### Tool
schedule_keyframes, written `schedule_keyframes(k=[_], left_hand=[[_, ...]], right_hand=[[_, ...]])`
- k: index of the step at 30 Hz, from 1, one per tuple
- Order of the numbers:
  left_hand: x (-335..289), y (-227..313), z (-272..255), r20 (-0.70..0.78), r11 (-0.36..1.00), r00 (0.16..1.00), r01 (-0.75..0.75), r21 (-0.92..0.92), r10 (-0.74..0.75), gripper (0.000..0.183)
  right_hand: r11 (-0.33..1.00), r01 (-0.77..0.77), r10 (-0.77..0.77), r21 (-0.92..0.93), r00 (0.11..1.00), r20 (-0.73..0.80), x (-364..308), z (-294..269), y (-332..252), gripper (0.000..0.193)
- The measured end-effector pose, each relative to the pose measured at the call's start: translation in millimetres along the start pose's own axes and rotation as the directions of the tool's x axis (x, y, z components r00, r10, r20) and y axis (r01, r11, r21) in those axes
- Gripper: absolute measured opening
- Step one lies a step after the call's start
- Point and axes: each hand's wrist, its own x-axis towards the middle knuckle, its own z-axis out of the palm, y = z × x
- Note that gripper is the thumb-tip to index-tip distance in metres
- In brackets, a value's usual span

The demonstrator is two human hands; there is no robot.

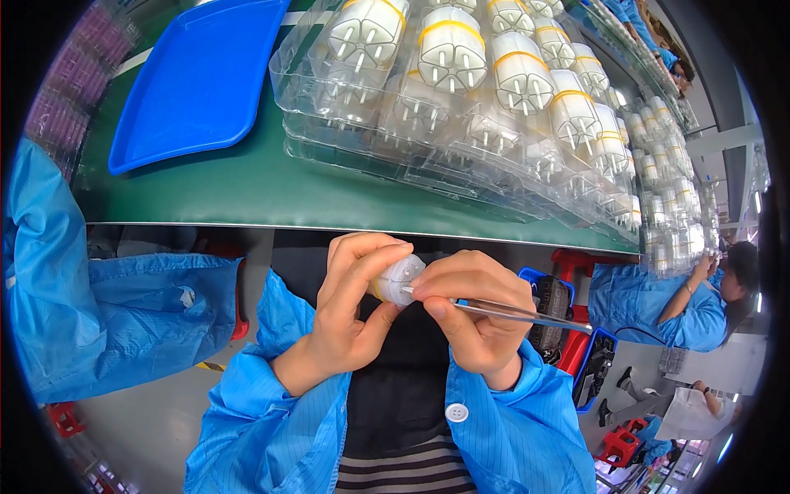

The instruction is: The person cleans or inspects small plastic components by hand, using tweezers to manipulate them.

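Note:
My left hand (350, 309) is closed around a small white cylindrical part (398, 278), thumb below it and fingers over its far side. The part is tilted, its end face turned toward my right hand (479, 306). That hand is closed on slim metal tweezers (547, 318), whose blunt end sticks out to the right past the palm. The tweezers' tips are hidden by my fingers. My right fingertips touch or nearly touch the part's end face, where a short white pin shows. Both hands are in front of the table edge, above my lap.
A green table (329, 189) runs across ahead. On it lie a blue tray (197, 82) and stacked clear plastic trays (346, 136) with many white, yellow-banded pronged cylinders (453, 49). Co-workers in blue (49, 288) sit at left and right (699, 305). Blue bins (594, 370) stand at right.

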Motion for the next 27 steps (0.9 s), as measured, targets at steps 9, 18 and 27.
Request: schedule_keyframes(k=[9, 18, 27], left_hand=[[4, -1, -6, 0.051, 0.978, 0.993, -0.116, 0.173, 0.109, 0.059], [3, -1, -10, 0.187, 0.976, 0.98, 0.11, -0.187, -0.074, 0.054], [1, -1, -11, 0.24, 0.954, 0.966, 0.155, -0.256, -0.093, 0.053]], right_hand=[[0.993, 0.076, -0.065, -0.09, 0.991, 0.118, 2, -2, -2, 0.016], [0.993, -0.048, 0.048, 0.106, 0.999, 0.005, -7, -13, 9, 0.018], [0.992, 0.007, -0.016, 0.125, 0.998, 0.067, -3, -13, 11, 0.015]])
